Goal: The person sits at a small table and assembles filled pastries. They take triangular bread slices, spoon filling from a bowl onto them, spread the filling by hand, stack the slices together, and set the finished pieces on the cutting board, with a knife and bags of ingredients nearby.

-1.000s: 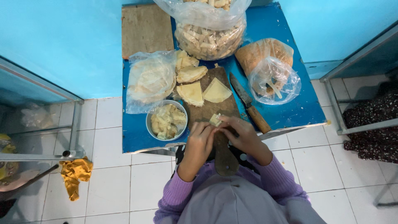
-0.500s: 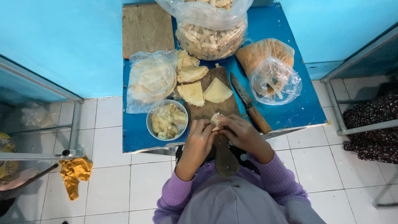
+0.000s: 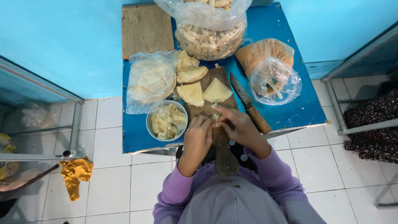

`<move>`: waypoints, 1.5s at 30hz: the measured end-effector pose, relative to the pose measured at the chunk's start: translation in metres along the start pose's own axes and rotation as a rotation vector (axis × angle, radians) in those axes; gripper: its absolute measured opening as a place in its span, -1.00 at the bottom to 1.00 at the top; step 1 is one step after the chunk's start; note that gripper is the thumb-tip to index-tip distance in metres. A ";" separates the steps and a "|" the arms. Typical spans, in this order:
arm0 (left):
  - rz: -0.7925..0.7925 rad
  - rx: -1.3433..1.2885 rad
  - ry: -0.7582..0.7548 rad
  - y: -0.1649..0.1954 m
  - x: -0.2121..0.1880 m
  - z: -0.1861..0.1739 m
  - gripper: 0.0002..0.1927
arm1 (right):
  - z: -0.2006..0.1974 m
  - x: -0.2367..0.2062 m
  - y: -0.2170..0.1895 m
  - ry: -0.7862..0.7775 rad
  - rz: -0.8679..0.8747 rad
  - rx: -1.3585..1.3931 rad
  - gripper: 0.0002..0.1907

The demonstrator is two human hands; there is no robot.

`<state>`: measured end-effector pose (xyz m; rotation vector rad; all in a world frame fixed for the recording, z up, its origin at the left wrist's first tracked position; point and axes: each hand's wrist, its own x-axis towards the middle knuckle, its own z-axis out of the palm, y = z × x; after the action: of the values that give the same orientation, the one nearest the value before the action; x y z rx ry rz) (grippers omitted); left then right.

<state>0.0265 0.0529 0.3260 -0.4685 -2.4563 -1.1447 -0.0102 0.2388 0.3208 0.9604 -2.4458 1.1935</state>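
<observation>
both hands, left hand [image 3: 198, 135] and right hand [image 3: 237, 125], pinch a small dough piece [image 3: 215, 117] over the cutting board [image 3: 209, 108]; soft, tearable, best gripped by its edges.

The pale piece of dough [image 3: 215, 117] between the two hands is mostly covered by the fingers, so its shape cannot be told. The left hand [image 3: 198, 137] and right hand [image 3: 237, 127] hide the middle of the wooden board [image 3: 209, 76], and whether the fingers pinch the piece or only rest on it is unclear. The big bag of pale sticks [image 3: 209, 37] is cut off by the top edge. The blue worktop [image 3: 296, 110] loses its far edge there too. The thin pale things inside the clear bag [image 3: 274, 81] are blurred by the wrinkled plastic. The filling in the metal bowl [image 3: 167, 121] is too lumpy to identify. The dark patterned cloth [image 3: 373, 132] runs off the right edge.
</observation>
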 end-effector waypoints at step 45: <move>0.034 -0.135 0.057 0.024 0.056 -0.010 -0.48 | -0.087 0.062 -0.012 -0.265 0.459 0.310 -0.24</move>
<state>-0.0095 0.0669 0.3745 -0.5077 -2.3232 -1.2977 -0.0534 0.2730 0.4131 0.6798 -2.8501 1.7346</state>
